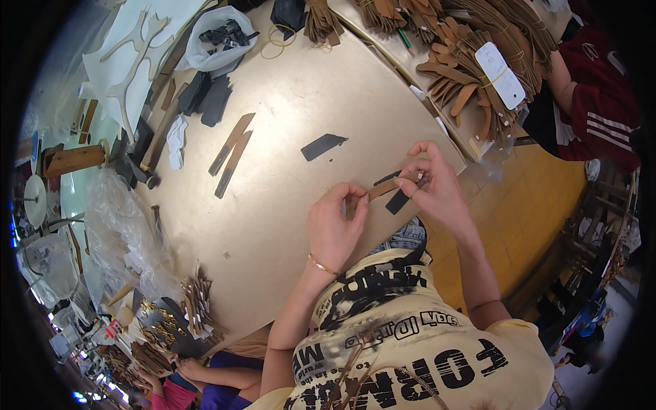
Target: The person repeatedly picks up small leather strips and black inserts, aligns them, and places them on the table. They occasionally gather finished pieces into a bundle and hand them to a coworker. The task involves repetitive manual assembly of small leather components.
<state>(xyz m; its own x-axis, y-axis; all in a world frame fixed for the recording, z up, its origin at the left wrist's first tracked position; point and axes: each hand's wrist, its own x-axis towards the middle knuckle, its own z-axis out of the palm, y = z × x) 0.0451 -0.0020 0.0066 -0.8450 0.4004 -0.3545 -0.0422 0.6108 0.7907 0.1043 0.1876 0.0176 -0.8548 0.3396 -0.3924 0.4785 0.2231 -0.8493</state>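
A narrow brown strip, which looks like leather, [383, 189] stretches between my two hands near the table's right edge. My left hand [336, 222] pinches its left end between thumb and fingers. At the other end, my right hand [437, 191] grips it with thumb and forefinger, the other fingers raised. A small black piece [396, 202] shows just below the strip, and a thin dark edge runs above it. Farther off, a flat black piece [322, 146] lies on the table. Two brown strips with dark ends [234, 164] lie side by side to the left.
Banded bundles of brown pieces [471, 65] with a white tag [499, 75] stand at the far right. A plastic bag of black pieces [222, 41] and loose black pieces [215, 99] sit far left. Co-workers are at the right and lower left.
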